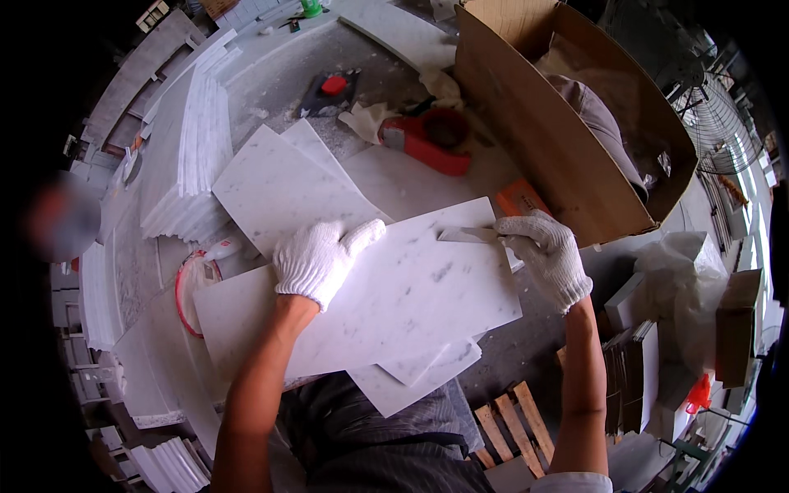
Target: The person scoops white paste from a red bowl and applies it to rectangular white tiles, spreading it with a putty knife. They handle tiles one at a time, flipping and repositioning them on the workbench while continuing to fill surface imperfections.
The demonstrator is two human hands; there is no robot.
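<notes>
The white slab (411,296) lies under the left hand (325,256), whose grip is unclear, its long axis running right and slightly away toward the right hand (542,251), holding a blade (467,236).

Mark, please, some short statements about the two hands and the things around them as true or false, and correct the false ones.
1. The left hand, in a white knitted glove, lies on a white, grey-veined rectangular stone slab. True.
2. The right hand holds a thin, flat, pale blade. True.
3. The right hand is bare. False: it also wears a white knitted glove.
4. The red tape dispenser lies inside the open brown cardboard box. False: it lies outside, to the left of the box.
5. A stack of thin white slabs stands beyond the left hand, at the left. True.
</notes>
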